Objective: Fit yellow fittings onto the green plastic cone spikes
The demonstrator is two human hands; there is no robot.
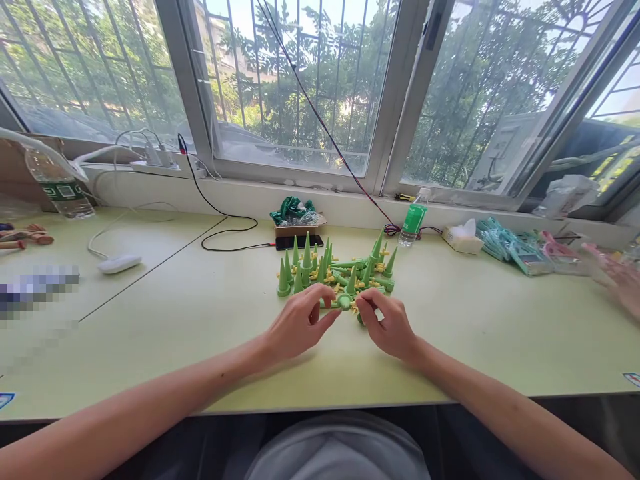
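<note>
Between my hands is a green cone-shaped piece (345,302), its round end turned toward me. My left hand (299,323) pinches it between thumb and fingers. Close by on the right, my right hand (389,325) has thumb and forefinger pressed together beside the round end; whatever is in that pinch is too small to make out. Just beyond my fingers lies a cluster of green cones (307,257), several upright on round bases and others on their sides. Small yellow pieces (336,288) are scattered among them.
Behind the cones are a phone (300,243) on a cable and a small cardboard box (300,230). A water bottle (414,219) and a tissue box (463,239) stand to the right, near teal packets (510,247). Another person's blurred hand (623,273) shows at far right. A white mouse (119,264) sits left.
</note>
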